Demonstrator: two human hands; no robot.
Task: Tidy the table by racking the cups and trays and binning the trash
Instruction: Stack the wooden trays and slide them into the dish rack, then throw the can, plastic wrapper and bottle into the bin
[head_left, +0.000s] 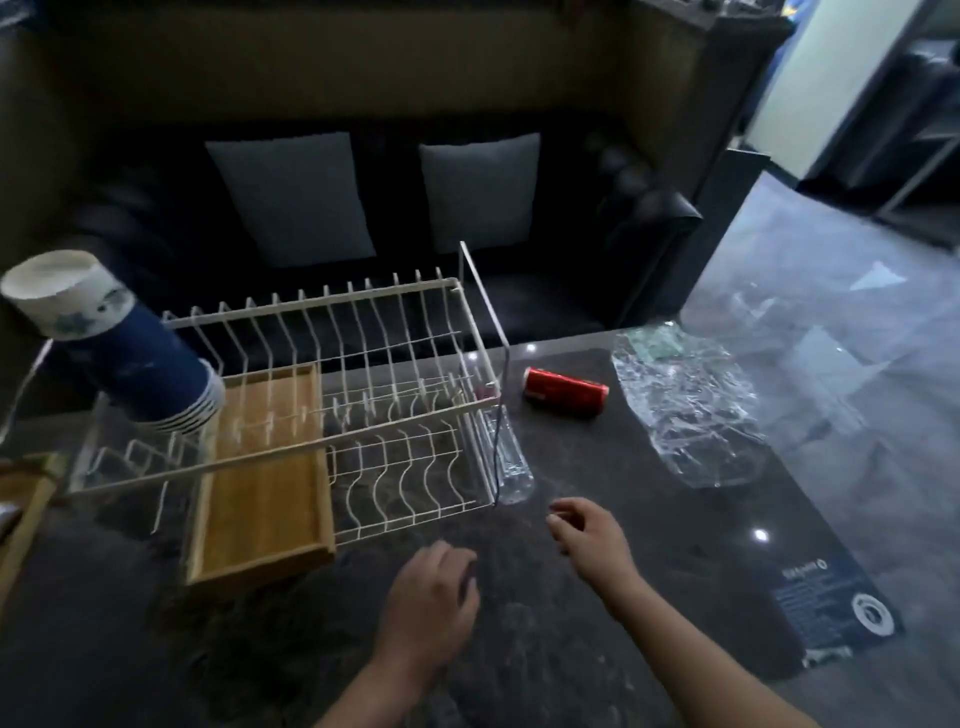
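Observation:
A white wire dish rack (405, 415) stands on the dark table. A wooden tray (265, 493) lies in its left half, and a tilted stack of blue paper cups (124, 353) leans at its left end. To the right of the rack lie a red can (566, 391) on its side, a clear plastic bottle (511, 462) against the rack's end, and a large crushed clear plastic bottle (691, 410). My left hand (431, 597) hovers palm down in front of the rack, holding nothing. My right hand (592, 540) is near the small bottle, fingers loosely curled and empty.
Another wooden tray (21, 514) pokes in at the left edge. A dark sofa with two grey cushions (296, 197) sits behind the table. The table's right edge (841, 530) drops to a shiny floor. A dark printed sheet (831, 608) lies at the table's right corner.

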